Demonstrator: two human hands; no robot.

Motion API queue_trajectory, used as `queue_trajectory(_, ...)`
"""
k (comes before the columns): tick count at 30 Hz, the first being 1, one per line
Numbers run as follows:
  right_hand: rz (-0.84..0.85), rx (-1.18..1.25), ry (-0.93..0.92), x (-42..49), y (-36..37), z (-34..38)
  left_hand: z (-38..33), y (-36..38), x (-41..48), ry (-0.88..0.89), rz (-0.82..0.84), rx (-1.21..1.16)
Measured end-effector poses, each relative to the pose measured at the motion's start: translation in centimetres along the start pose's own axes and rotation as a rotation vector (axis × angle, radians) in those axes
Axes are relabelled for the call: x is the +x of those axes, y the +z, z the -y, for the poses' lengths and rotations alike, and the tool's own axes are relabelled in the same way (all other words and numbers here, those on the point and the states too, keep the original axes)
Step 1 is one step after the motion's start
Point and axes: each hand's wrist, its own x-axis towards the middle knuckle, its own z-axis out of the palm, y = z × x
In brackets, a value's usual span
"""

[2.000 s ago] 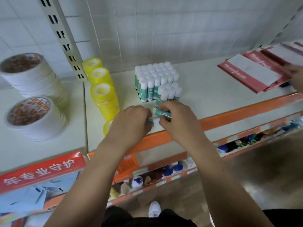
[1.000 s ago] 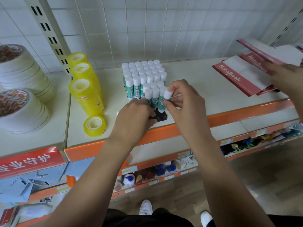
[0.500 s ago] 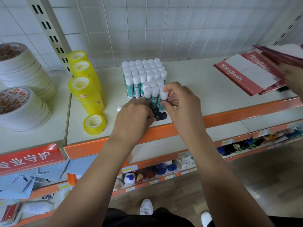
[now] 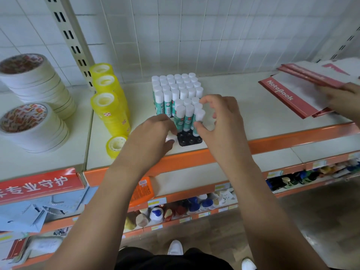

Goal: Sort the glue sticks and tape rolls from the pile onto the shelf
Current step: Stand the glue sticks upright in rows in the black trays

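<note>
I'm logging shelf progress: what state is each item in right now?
glue stick, upright at the tray, pinched by the right hand
tray, front holes empty
back glue sticks, upright, capped
left hand, fingers curled at the tray's edge; contents unclear
yellow tape stacks, upright
loose yellow roll, alone before the stacks
white tape rolls, stacked flat
notebooks, under another person's hand
</note>
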Motion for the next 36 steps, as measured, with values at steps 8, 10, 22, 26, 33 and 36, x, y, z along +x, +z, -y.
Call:
queue_trajectory(8, 0.307, 0.066, 0.065, -1.1, 2.2, 2.6, 1.5, -0.5, -0.3, -0.064, 0.056, 0.122)
queue_trajectory(10, 0.300, 0.069, 0.082, -1.1, 2.6, 2.6, 1.6, -0.8, -0.5, -0.048, 0.006, 0.083)
queue_trajectory(22, 0.227, 0.093, 0.118, -0.6, 2.1, 2.2, 0.6, -1.4, -0.8, 0.033, 0.000, 0.027)
queue_trajectory(26, 0.289, -0.011, 0.122, -1.2, 1.1, 0.8, -0.1, -1.6, -0.3, 0.066, -0.013, -0.054)
queue_trajectory(33, 0.392, -0.141, 0.150, -0.9, 1.2, 0.2, -2.0, -1.0, 0.9, 0.143, -0.138, -0.181)
queue_trajectory(36, 0.399, -0.166, 0.129, -0.8, 1.2, 0.1, -2.4, -0.8, 1.2, 0.155, -0.209, -0.233)
